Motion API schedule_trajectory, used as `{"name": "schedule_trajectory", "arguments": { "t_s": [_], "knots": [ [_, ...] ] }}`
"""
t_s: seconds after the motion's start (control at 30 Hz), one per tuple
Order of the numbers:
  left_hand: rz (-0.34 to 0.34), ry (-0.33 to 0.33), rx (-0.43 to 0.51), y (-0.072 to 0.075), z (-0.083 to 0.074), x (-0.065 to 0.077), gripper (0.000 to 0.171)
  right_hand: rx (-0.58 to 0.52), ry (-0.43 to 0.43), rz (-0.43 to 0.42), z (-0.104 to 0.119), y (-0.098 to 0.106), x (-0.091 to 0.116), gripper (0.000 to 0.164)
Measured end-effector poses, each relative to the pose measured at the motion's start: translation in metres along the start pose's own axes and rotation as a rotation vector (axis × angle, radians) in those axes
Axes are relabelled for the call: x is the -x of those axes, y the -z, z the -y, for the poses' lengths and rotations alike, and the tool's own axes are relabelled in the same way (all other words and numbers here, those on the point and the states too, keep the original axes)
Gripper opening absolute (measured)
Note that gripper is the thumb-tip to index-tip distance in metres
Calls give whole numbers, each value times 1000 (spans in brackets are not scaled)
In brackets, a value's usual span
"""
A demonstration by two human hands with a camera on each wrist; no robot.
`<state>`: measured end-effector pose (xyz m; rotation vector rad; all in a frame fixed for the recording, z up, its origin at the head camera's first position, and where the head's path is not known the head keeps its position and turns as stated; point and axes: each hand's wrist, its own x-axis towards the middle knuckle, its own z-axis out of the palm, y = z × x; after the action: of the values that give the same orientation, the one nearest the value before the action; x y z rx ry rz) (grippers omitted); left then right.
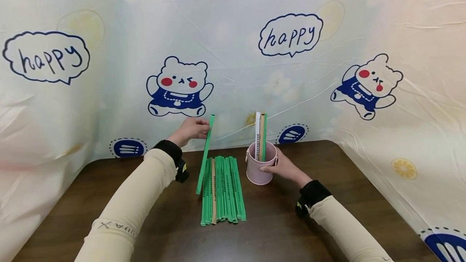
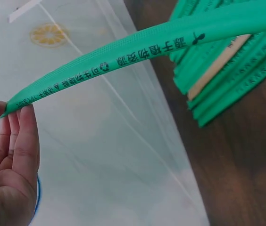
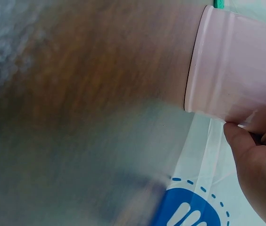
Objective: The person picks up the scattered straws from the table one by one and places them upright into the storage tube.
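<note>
**Pinching on one side, holding on the other**

So our left grip [image 1: 191,129] has a slim green packet [image 1: 206,153] pinched near its top end, thumb against fingertips. From the head view we see it slanting down just beside the left edge of a row of green packets [image 1: 228,189]; up close, we can make out dark printing along it. Our right grip [image 1: 285,169] is wrapped around the side of a pink bucket [image 1: 256,175], which looks upright, with a white packet [image 1: 257,132], a tan packet [image 1: 262,132] and a green one [image 1: 265,136] poking out the top. The row lies between our hands on the dark brown tabletop [image 1: 291,233], one tan strip [image 1: 213,197] mixed in. Behind it all hangs a pale backdrop [image 1: 236,92] with cartoon bears [image 1: 178,100].
</note>
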<state>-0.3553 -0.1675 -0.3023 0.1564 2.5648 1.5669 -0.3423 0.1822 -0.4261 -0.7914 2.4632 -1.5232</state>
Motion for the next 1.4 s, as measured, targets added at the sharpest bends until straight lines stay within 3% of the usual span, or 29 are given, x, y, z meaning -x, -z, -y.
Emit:
{"name": "schedule_trajectory", "arguments": {
  "t_s": [0.33, 0.63, 0.83, 1.13, 1.4],
  "knots": [
    [-68, -81, -19, 5, -40, -6, 35, 5, -5, -14, 5, 8, -9, 95],
    [-82, -144, 10, 1, -65, -11, 34, 0, 26, -13, 8, 12, -11, 93],
    [-140, -182, 68, -4, -81, -13, 32, -20, 34, -13, 7, 9, -11, 93],
    [-164, -193, 193, -28, -84, -14, 32, -2, -6, -14, -3, -5, 5, 93],
    [-230, -282, 305, -45, -101, -15, 32, 1, 14, -27, -5, -6, 4, 93]
  ]
}}
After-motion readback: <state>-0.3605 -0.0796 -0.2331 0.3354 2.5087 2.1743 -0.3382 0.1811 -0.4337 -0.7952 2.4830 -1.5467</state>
